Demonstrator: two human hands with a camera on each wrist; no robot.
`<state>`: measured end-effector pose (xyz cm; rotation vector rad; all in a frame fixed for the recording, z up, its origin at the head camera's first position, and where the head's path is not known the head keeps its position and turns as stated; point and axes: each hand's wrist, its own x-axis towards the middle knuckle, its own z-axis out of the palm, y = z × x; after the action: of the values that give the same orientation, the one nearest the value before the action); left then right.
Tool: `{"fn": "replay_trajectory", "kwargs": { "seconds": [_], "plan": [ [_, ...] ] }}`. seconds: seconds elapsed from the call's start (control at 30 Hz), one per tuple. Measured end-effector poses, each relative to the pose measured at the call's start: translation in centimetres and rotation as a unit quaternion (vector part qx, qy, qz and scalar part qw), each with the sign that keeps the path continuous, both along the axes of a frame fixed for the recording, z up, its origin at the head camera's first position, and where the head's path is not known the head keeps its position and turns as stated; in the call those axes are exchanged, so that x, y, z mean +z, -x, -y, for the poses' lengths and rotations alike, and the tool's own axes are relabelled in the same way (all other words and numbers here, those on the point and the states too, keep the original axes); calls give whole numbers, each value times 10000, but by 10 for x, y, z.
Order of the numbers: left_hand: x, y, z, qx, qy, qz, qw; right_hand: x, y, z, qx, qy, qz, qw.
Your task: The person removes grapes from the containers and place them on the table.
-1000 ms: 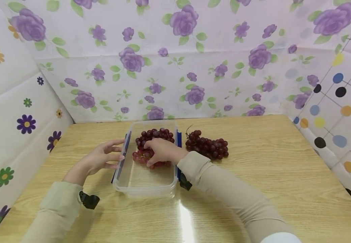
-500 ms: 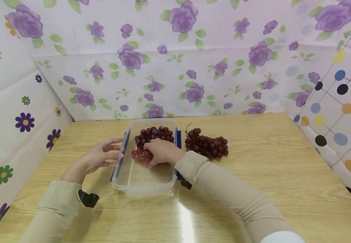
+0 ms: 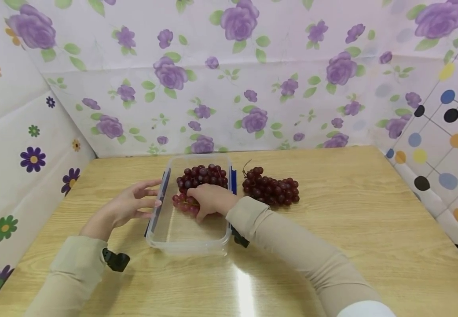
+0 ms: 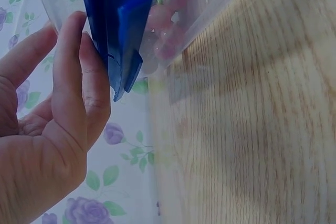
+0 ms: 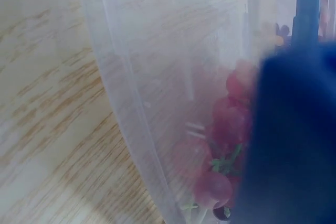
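Observation:
A clear plastic container [image 3: 189,244] with blue side clips stands on the table. Inside, a dark bunch of grapes [image 3: 201,175] lies at the far end, and a lighter red bunch of grapes [image 3: 183,204] is in front of it. My right hand [image 3: 210,199] reaches over the right wall and grips the lighter bunch, fingers and thumb curled about it; its fingertips are partly hidden. At the left wall, my left hand [image 3: 127,204] rests its extended fingers by the blue clip [image 4: 118,19]. The right wrist view shows red grapes [image 5: 212,188] through the cloudy wall.
Another dark bunch of grapes [image 3: 272,190] lies on the wooden table [image 3: 351,211], just right of the container. Flowered sheeting [image 3: 221,88] stands along the back edge, with patterned sheets on the left and right sides.
The right hand has shifted slightly over the lighter grapes, its fingers a little closer in. The left hand stays by the container's wall. The head view has tilted slightly.

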<state>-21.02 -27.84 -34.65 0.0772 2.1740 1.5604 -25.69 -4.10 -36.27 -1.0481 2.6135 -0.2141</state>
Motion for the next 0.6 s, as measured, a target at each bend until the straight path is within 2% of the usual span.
{"fn": "replay_trajectory", "kwargs": {
  "seconds": [0.23, 0.6],
  "plan": [
    [-1, -2, 0, 38, -12, -27, 10000, -3, -1, -1, 152, -38, -68, 9999],
    [-3, 0, 0, -14, -53, -56, 10000, -2, 0, -1, 161, -58, 80, 9998]
  ]
}}
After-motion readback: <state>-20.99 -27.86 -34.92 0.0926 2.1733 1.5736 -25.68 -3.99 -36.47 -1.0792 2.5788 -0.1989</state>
